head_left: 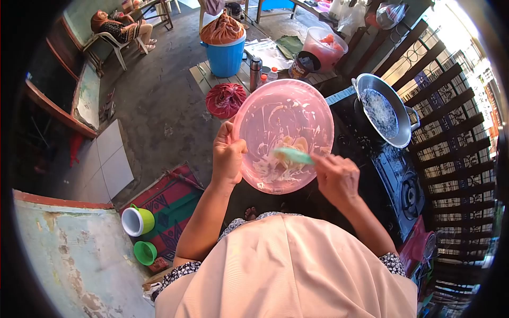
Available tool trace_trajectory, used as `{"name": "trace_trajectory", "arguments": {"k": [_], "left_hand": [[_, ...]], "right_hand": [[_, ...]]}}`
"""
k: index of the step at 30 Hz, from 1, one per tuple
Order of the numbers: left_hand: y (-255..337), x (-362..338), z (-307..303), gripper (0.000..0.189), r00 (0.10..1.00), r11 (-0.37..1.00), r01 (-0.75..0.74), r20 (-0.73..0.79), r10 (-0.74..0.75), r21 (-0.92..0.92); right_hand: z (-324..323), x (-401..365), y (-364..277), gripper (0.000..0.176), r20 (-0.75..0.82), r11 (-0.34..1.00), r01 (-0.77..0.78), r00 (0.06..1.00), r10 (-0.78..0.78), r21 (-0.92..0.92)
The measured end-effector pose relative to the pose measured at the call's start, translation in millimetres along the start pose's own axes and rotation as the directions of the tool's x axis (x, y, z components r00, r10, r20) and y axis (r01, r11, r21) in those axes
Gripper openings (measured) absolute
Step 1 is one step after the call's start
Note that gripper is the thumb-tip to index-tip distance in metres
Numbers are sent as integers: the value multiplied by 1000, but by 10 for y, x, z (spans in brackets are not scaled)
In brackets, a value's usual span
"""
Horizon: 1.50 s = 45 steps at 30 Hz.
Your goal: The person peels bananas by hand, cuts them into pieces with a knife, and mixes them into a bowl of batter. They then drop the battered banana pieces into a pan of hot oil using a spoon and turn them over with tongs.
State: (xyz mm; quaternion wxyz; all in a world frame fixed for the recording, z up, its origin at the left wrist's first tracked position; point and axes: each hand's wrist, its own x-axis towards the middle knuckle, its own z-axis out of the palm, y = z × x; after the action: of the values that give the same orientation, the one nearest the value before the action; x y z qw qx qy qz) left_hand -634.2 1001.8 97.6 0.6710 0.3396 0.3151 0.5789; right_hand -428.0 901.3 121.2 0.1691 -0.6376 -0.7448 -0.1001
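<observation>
A pink plastic basin [281, 114] is held up and tilted in front of me. Pale batter streaks its inside, with some pale pieces [297, 144] in the lower part. My left hand [229, 156] is closed on the basin's left rim, thumb on the near side. In my right hand [338, 179], at the basin's lower right, is a light green spoon or spatula [293, 155], blurred, its head among the batter. To the right, a wok [384, 110] with bubbling oil sits on the stove [405, 185].
Behind the basin, a low wooden table [201, 79] bears a blue bucket [224, 58], a flask [255, 71] and a clear tub [326, 47]. A dark red bundle [225, 100] stands nearby. Slatted fencing [450, 153] borders the right. A person [122, 29] sits at the far left.
</observation>
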Motion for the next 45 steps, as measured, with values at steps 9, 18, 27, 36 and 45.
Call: {"name": "trace_trajectory", "arguments": {"k": [9,18,27,36,45], "left_hand": [[-122,-6,-39,30,996,999,-35,81,35,6],[-259,11,-116,27,997,998,-59,55,58,9],[-185,-52,-40,27,996,997,-72,55,71,22],[-137,-134,161,24,992,999,-31,122,29,13],[-209,-91,56,27,993,995,-91,83,89,31]], "right_hand": [[80,-70,190,13,268,940,-340,904,332,-20],[-213,-54,-54,18,105,989,-44,994,29,141],[-38,-190,-31,12,-16,998,19,1000,-20,-66],[-121,-33,8,24,-13,966,242,970,-244,-88],[-226,-254,-89,13,58,997,29,998,-33,69]]}}
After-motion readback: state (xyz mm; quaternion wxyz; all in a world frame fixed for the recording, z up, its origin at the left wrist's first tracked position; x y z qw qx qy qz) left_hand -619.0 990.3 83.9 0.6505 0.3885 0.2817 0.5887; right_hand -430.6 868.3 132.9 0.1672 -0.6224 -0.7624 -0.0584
